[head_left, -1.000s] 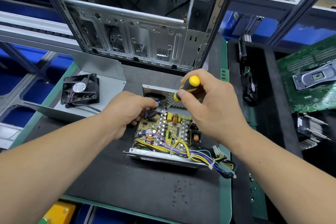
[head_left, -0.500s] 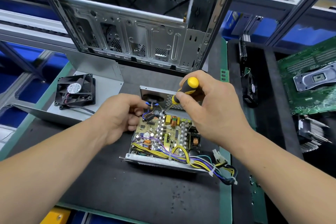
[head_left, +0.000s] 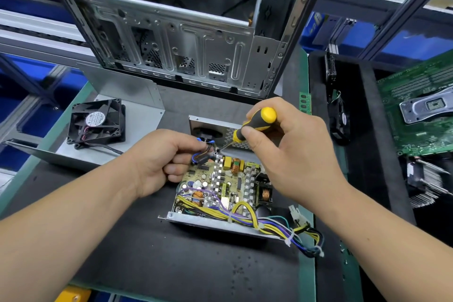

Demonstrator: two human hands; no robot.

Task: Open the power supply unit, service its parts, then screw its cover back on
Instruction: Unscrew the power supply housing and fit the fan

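The power supply unit [head_left: 220,222] lies open on the dark mat, its circuit board [head_left: 228,184] with coils, heat sinks and yellow wires exposed. My right hand [head_left: 289,154] grips a yellow-and-black screwdriver [head_left: 255,124], whose tip sits at a screw spot [head_left: 217,151] on the board's far edge. My left hand [head_left: 161,157] holds the blue and black wires [head_left: 202,154] aside at the board's far left corner. The unit's grey metal cover [head_left: 137,105] lies at the left with a black fan [head_left: 96,121] resting on it.
An empty computer case [head_left: 186,39] stands behind the unit. A wire bundle [head_left: 301,235] trails off the unit's right. On the right, a black tray [head_left: 367,130] holds a small fan [head_left: 342,121], a green motherboard [head_left: 421,110] and a heat sink [head_left: 426,184].
My left hand has drawn slightly back to the left with the wires. The screwdriver tip stays at the same spot on the board's far edge.
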